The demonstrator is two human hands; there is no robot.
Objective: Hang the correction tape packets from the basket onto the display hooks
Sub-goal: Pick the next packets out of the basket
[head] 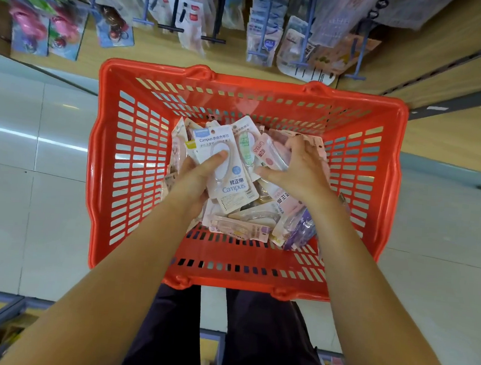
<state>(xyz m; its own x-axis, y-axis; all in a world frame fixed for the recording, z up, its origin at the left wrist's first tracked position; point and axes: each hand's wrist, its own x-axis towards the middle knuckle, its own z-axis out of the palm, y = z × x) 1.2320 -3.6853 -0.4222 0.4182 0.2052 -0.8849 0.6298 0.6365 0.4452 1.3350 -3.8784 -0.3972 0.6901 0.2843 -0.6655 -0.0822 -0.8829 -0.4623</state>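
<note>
White Campus packet (228, 169) sits on top of the pile of correction tape packets (248, 212) inside the red basket (136, 158), gripped by left hand (196, 175): thumb across its clear window, other fingers curled under, so closed on it. Right hand (298, 167) is spread over the pink packets (274, 153) on the right of the pile, fingers (295, 145) bent and digging in, thumb out to the left; looks like it's clutching one or more, can't tell how many. Risks imo: slick film + loose heap, so right hand may drag up extras that slide off; left grip covers the body not the hang hole, needs re-grip before hooking; display hooks (145, 14) above are already crowded w/ stock, easy to knock hung items or miss the hole
</note>
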